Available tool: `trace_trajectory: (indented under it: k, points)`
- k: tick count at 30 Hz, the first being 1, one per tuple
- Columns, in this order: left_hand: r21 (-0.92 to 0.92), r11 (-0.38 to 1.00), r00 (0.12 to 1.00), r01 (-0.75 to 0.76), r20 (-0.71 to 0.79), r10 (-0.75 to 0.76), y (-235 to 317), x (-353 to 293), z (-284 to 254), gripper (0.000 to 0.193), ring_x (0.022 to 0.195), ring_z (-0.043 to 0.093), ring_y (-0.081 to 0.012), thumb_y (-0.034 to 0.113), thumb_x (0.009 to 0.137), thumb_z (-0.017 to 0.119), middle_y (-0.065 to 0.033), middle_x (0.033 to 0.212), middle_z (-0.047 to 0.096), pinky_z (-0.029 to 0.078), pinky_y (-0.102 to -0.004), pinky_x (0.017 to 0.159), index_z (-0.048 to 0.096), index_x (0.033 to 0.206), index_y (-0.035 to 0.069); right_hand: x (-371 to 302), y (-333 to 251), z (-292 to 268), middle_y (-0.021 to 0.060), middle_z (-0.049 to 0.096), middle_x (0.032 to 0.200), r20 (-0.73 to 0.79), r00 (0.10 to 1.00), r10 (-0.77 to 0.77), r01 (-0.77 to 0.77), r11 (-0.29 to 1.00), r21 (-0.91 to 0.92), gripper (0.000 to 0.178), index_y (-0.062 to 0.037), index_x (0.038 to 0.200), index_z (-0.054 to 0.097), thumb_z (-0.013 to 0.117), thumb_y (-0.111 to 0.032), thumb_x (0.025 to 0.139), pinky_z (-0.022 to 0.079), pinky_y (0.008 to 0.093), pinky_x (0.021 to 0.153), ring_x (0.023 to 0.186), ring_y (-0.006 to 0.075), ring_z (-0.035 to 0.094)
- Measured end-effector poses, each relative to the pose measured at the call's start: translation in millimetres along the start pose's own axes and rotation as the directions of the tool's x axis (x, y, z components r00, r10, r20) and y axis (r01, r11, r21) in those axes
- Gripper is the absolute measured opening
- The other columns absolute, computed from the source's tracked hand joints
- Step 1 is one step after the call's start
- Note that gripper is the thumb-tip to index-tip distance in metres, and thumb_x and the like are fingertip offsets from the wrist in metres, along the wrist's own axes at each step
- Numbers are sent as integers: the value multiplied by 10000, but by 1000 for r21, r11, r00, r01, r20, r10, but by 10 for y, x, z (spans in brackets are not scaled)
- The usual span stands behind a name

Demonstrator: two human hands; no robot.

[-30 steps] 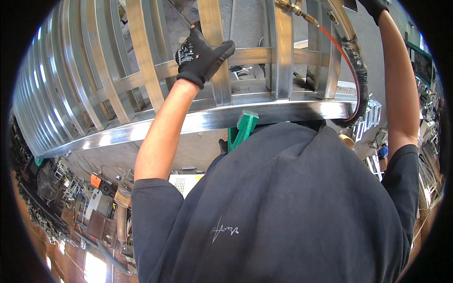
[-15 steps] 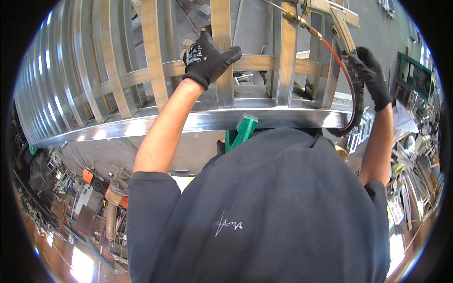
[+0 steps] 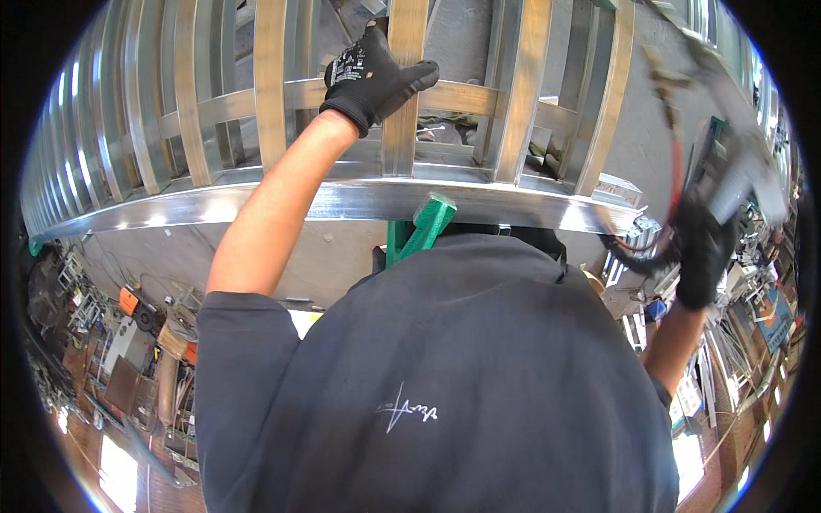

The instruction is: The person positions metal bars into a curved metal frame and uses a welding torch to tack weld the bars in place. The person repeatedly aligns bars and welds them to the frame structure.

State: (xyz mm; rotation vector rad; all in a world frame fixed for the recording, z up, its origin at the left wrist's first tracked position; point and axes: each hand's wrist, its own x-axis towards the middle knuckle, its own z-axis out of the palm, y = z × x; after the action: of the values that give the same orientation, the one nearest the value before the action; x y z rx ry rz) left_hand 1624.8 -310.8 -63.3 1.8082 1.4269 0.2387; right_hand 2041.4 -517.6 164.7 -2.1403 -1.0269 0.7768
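My left hand [image 3: 368,81], in a black glove, grips an upright metal tube [image 3: 400,128] of a railing-like frame. Its thumb lies across the tube's front; the other fingers are partly hidden. At the right, my gloved right hand [image 3: 705,244] is closed round the handle of a grey, gun-shaped tool [image 3: 735,145], apparently a welding gun. It is blurred by motion and held beyond the frame's right end. A brass fitting [image 3: 665,77] and a red hose [image 3: 676,171] belong to it; a black cable [image 3: 641,261] hangs below my hand.
The frame's long bottom rail [image 3: 342,203] crosses in front of my body. A green metal support [image 3: 432,218] stands against it. Metal scraps [image 3: 753,325] and offcuts clutter the right side; tools and an orange-black item [image 3: 128,299] lie at the left.
My right hand has swung the tool right and nearer to me, away from the frame's tubes. My left hand stays on the same tube; the view has shifted slightly.
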Motion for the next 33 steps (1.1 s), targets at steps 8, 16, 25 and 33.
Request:
trace_trajectory:
  k: [8, 16, 25, 33]
  points:
    - [104, 986, 991, 126, 19, -129, 14, -32, -33, 1235, 1418, 587, -479, 734, 788, 825, -390, 1531, 562, 485, -498, 1187, 442, 1561, -149, 113, -450, -1726, 127, 752, 1156, 55, 998, -40, 33, 992, 121, 390, 14, 1324, 679, 742, -183, 994, 611, 361, 839, 953, 225, 741]
    - [7, 998, 996, -64, -56, 64, -256, 31, 177, 965, 1234, 730, -386, 619, 852, 851, -270, 1352, 723, 577, -476, 1070, 548, 1507, -22, 1167, -960, -1697, 163, 733, 1251, 640, 768, -10, 29, 999, -18, 453, 6, 1345, 666, 700, -320, 1032, 605, 377, 919, 1056, 257, 741]
    - [61, 990, 984, 127, 118, -134, 239, -24, -241, 1060, 1234, 709, -473, 672, 822, 785, -367, 1349, 689, 564, -527, 1062, 543, 1471, -130, 759, -448, 405, 187, 760, 1306, 951, 278, 133, 183, 965, -188, 639, 25, 1400, 687, 876, -378, 941, 595, 409, 1018, 1166, 281, 744]
    - [50, 995, 996, 83, 16, -83, 191, -46, -189, 996, 1116, 755, -473, 635, 824, 791, -375, 1241, 728, 605, -531, 981, 587, 1418, -138, 695, -606, 660, 195, 763, 1319, 894, 221, 390, -217, 913, -344, 650, 40, 1411, 694, 915, -335, 927, 621, 391, 967, 1119, 268, 756]
